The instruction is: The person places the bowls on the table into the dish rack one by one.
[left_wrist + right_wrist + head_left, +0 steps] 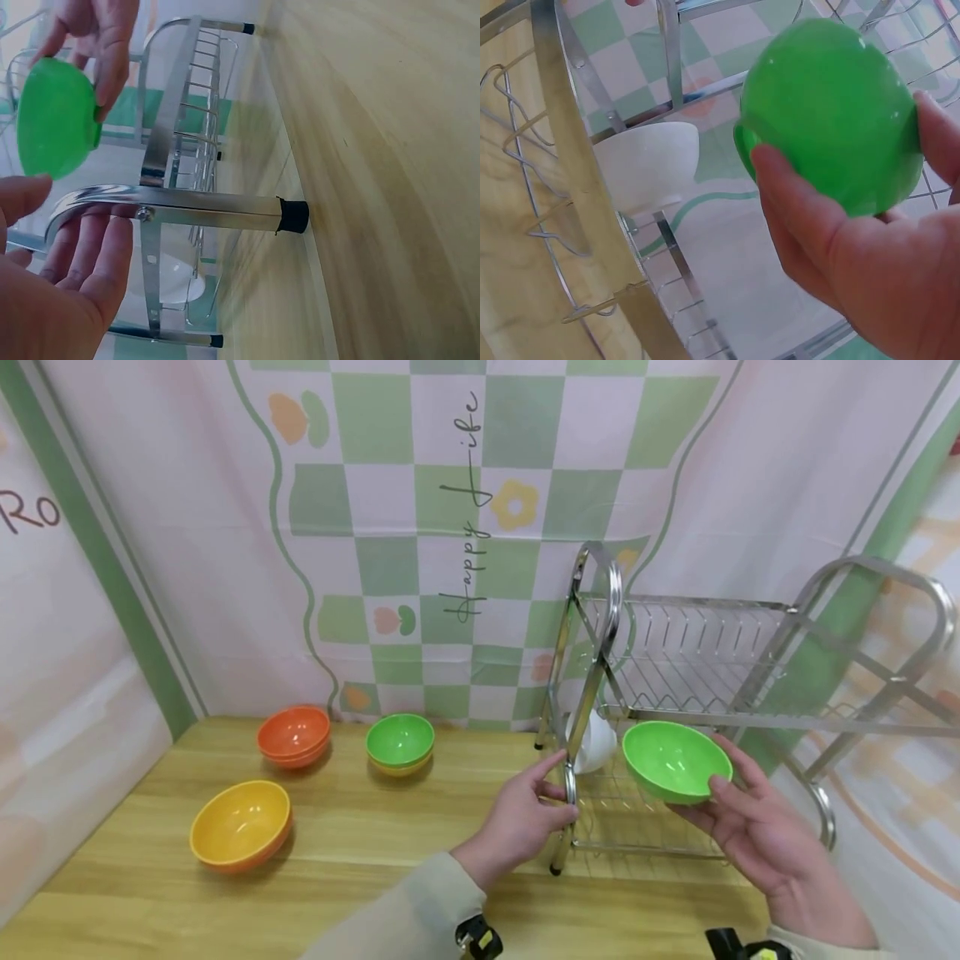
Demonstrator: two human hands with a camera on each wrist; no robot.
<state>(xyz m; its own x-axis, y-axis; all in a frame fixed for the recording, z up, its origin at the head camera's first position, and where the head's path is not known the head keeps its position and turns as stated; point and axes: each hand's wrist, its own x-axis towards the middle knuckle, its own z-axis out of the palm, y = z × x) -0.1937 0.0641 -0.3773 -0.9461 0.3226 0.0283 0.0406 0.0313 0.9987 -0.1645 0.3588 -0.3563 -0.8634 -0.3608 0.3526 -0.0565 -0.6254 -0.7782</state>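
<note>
My right hand holds a bright green bowl by its side and base, in front of the lower tier of a metal dish rack. In the right wrist view, the thumb and fingers spread round that bowl. The left hand grips the rack's front left post, its fingers behind the tube in the left wrist view. A white bowl stands tilted on the lower tier at the left end, partly hidden by the post.
Left of the rack, another green bowl sits stacked in a yellow one. Stacked orange bowls stand farther left, with a larger yellow bowl nearer the front. A patterned curtain hangs behind the wooden table.
</note>
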